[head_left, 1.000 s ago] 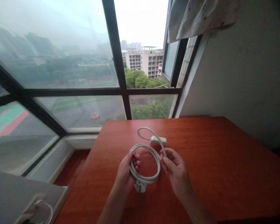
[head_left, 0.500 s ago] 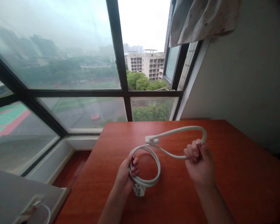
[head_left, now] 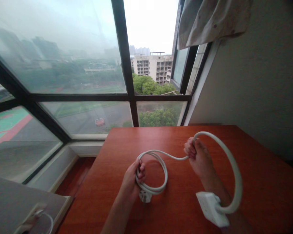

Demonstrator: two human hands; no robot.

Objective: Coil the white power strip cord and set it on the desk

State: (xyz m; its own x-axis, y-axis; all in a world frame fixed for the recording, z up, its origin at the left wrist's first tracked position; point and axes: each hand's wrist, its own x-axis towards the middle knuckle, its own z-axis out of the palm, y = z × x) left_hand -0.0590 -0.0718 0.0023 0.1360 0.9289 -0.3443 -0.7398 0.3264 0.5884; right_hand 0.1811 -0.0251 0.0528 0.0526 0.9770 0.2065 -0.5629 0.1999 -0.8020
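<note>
My left hand (head_left: 133, 177) is closed around one side of a coiled white power cable (head_left: 166, 177), held above the table. Below the coil, near my left fingers, hangs the cable's plug (head_left: 145, 196). From the top of the coil a strand runs right to my right hand (head_left: 197, 154), whose fingers are wrapped round the cable. Beyond that grip the cable arcs up, over and down to the right. At its end a white rectangular block (head_left: 211, 208), which looks like a socket block, hangs in front of my right forearm.
The reddish-brown wooden table (head_left: 175, 214) spreads under both hands. Dark-framed windows (head_left: 130, 97) stand behind it, with a curtain (head_left: 212, 22) at upper right. A wall socket with a white plug (head_left: 37, 213) is at lower left.
My right hand has moved left and slightly up with the cable. The white block has swung from behind the coil to the front right, over my forearm. My left hand has barely moved.
</note>
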